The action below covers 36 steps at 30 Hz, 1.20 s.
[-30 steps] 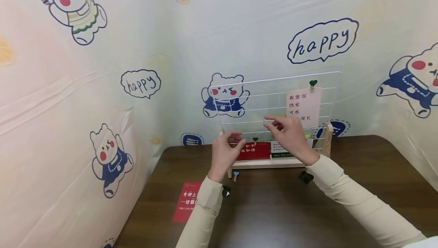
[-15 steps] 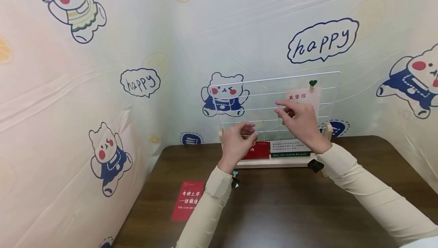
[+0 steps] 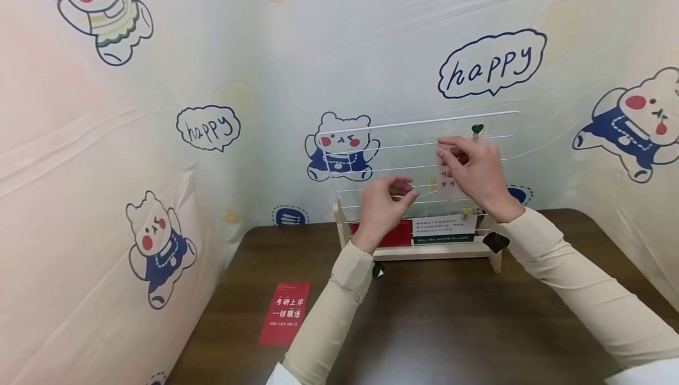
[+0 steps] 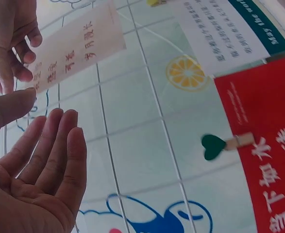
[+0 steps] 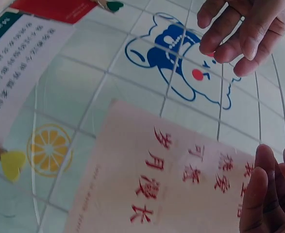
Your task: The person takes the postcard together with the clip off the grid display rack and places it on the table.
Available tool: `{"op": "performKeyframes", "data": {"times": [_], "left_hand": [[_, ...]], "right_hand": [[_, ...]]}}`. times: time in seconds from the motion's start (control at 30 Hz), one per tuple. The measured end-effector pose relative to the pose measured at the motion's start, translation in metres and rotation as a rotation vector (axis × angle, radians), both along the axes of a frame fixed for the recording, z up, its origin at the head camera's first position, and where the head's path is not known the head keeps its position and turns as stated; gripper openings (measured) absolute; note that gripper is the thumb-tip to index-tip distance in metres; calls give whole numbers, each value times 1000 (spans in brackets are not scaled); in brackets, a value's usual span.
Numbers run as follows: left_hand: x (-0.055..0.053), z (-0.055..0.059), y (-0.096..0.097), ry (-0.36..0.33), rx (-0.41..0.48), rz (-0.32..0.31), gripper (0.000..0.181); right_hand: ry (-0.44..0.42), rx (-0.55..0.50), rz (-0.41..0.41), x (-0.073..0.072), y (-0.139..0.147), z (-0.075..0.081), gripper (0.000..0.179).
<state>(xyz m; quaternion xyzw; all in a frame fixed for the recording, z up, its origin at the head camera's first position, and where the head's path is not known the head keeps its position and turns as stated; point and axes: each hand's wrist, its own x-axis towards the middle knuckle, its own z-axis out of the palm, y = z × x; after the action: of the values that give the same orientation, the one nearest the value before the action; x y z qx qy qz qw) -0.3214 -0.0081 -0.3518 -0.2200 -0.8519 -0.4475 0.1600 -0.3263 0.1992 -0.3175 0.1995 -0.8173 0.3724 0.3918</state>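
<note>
A pink card (image 3: 447, 186) with red writing hangs on the white wire grid (image 3: 419, 122), below a clothespin with a green heart (image 3: 477, 130). My right hand (image 3: 477, 173) is at the card's upper left edge, thumb and fingers apart, covering part of it. Lower and to the left, my left hand (image 3: 387, 208) is held in front of the grid, fingers loosely bent and holding nothing. Along the grid's bottom are a red card (image 4: 259, 107), with another green-heart clothespin (image 4: 237, 141), and a white card (image 3: 442, 227) with a green band. A yellow-heart clothespin (image 5: 12, 165) is beside the white card.
The grid stands in a wooden base (image 3: 424, 253) near the back of the dark brown table (image 3: 440, 320). Another red card (image 3: 284, 314) lies flat at the table's left. Behind rises a printed fabric backdrop (image 3: 345, 49).
My right hand has moved up and right from the grid's middle onto the pink card's area. My left hand has moved up and right too. The blue-heart clothespin is now hidden behind my left arm.
</note>
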Motion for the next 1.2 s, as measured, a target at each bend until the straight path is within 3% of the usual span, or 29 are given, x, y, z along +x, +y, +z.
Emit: {"op": "performKeyframes", "data": {"times": [0.17, 0.5, 0.93, 1.2], "left_hand": [[-4, 3, 13, 2, -13, -15, 29], [-8, 2, 32, -8, -25, -23, 38], [-9, -1, 49, -22, -41, -26, 51], [-13, -3, 55, 15, -56, -27, 51]], "right_hand": [[-5, 1, -48, -1, 8, 7, 25], [8, -34, -60, -4, 23, 18, 23], [-44, 5, -116, -3, 36, 19, 25], [-38, 18, -160, -4, 44, 23, 26]]}}
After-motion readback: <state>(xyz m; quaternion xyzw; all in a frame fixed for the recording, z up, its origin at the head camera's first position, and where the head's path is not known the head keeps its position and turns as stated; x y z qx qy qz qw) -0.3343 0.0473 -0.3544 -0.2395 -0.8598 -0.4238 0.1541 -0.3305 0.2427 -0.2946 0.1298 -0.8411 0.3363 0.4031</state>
